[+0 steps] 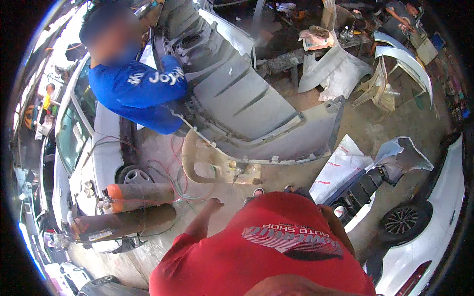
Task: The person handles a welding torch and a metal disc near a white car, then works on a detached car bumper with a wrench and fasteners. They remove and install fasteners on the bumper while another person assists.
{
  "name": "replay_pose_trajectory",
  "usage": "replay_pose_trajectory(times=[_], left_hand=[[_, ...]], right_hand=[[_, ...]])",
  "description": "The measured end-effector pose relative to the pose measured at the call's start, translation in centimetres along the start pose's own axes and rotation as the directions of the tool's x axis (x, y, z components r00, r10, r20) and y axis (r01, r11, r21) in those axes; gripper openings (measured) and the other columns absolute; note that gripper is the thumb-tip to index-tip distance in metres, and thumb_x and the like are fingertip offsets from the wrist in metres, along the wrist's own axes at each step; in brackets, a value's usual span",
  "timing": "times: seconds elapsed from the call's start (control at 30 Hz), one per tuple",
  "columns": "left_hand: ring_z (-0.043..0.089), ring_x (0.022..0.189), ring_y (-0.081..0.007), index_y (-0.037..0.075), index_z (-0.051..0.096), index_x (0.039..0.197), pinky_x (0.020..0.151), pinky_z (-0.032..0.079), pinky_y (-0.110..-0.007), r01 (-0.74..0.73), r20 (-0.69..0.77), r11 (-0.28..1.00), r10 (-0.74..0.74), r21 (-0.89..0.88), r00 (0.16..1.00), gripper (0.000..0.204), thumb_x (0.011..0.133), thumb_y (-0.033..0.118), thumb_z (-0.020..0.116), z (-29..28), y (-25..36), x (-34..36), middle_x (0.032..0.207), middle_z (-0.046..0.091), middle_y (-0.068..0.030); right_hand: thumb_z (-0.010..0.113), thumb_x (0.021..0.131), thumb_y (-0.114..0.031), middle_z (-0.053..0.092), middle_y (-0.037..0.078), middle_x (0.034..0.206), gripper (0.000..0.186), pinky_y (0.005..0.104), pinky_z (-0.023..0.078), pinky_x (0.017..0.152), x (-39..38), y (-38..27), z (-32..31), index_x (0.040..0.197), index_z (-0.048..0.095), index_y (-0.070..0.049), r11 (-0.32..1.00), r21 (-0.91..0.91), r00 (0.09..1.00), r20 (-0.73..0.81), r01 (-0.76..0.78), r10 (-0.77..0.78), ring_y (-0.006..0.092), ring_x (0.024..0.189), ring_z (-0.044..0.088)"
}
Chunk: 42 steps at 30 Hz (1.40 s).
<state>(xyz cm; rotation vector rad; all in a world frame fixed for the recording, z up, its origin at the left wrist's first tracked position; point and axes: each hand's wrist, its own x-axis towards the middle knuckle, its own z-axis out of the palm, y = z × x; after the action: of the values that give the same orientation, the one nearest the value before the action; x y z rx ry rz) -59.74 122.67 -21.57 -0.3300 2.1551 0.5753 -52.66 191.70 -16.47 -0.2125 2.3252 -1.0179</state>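
My left hand (214, 203) hangs to the left of my red shirt with fingers curled and nothing visible in it. My right forearm shows at my other side; its hand is hidden behind my body. Ahead of me, a large grey bumper piece (242, 98) lies raised, partly over a beige plastic chair (195, 158). A small metal tool (238, 173) is on that chair, just beyond my left hand. A co-worker in blue (133, 93) bends at the bumper's left side, hands out of sight.
Two gas cylinders (143, 196) lie at left among hoses (175, 165), beside a white car (103, 153). Another white car (434, 212) stands right, near loose panels (402, 153) and white wrapping (335, 170). Behind are another chair (380, 96) and more body parts (335, 74).
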Motion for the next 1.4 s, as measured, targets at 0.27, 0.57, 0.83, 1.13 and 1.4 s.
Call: replay_pose_trajectory(times=[0.27, 0.57, 0.83, 1.13, 1.4], left_hand=[[0.073, 0.082, -0.0335, 0.001, 0.077, 0.096, 0.087, 0.056, -0.044, 0.205, 0.119, 0.979, -0.201, -0.022, 0.972, 0.051, 0.096, 0.048, 0.057, 4.8, 4.8, -2.9, 0.088, 0.074, -0.0174], [0.071, 0.075, -0.0299, 0.001, 0.076, 0.103, 0.079, 0.056, -0.042, 0.272, 0.040, 0.936, -0.270, -0.224, 0.962, 0.046, 0.098, 0.042, 0.056, 14.4, 20.3, -10.0, 0.083, 0.073, -0.0120], [0.069, 0.072, -0.0263, 0.002, 0.075, 0.105, 0.073, 0.054, -0.040, 0.310, -0.048, 0.791, -0.391, -0.527, 0.919, 0.041, 0.096, 0.039, 0.061, 16.1, 33.7, -6.0, 0.080, 0.072, -0.0102], [0.067, 0.069, -0.0223, 0.003, 0.074, 0.108, 0.066, 0.052, -0.037, 0.295, -0.045, 0.646, -0.456, -0.704, 0.889, 0.037, 0.095, 0.036, 0.066, 16.5, 39.9, 1.5, 0.077, 0.070, -0.0081], [0.066, 0.066, -0.0188, 0.003, 0.073, 0.111, 0.060, 0.051, -0.035, 0.343, 0.015, 0.457, -0.582, -0.821, 0.813, 0.034, 0.093, 0.033, 0.070, 18.5, 44.7, 2.8, 0.075, 0.069, -0.0063]], right_hand=[[0.067, 0.086, -0.032, 0.072, 0.022, 0.117, 0.036, 0.0506, 0.055, 0.097, 5.1, 1.3, -16.7, 0.109, 0.075, -0.005, 0.875, -0.377, 0.927, 0.092, -0.304, 0.362, 0.0417, 0.110, 0.069], [0.069, 0.090, -0.032, 0.071, 0.023, 0.121, 0.046, 0.0454, 0.053, 0.101, 19.5, 5.2, -39.3, 0.127, 0.069, -0.004, 0.847, -0.493, 0.967, 0.045, -0.199, 0.253, 0.0398, 0.115, 0.068], [0.063, 0.094, -0.032, 0.071, 0.025, 0.114, 0.040, 0.0522, 0.053, 0.091, 35.9, -4.9, -46.9, 0.120, 0.066, -0.002, 0.803, -0.573, 0.983, 0.164, 0.166, -0.086, 0.0448, 0.106, 0.067], [0.066, 0.092, -0.028, 0.073, 0.021, 0.113, 0.042, 0.0510, 0.054, 0.092, 46.7, -13.3, -45.1, 0.129, 0.064, -0.007, 0.720, -0.450, 0.809, 0.525, 0.528, -0.264, 0.0427, 0.104, 0.068], [0.068, 0.083, -0.017, 0.075, 0.022, 0.110, 0.026, 0.0488, 0.056, 0.088, 56.2, 7.3, -54.0, 0.101, 0.079, -0.004, 0.242, -0.818, 0.779, 0.572, 0.522, 0.256, 0.0399, 0.100, 0.072]])
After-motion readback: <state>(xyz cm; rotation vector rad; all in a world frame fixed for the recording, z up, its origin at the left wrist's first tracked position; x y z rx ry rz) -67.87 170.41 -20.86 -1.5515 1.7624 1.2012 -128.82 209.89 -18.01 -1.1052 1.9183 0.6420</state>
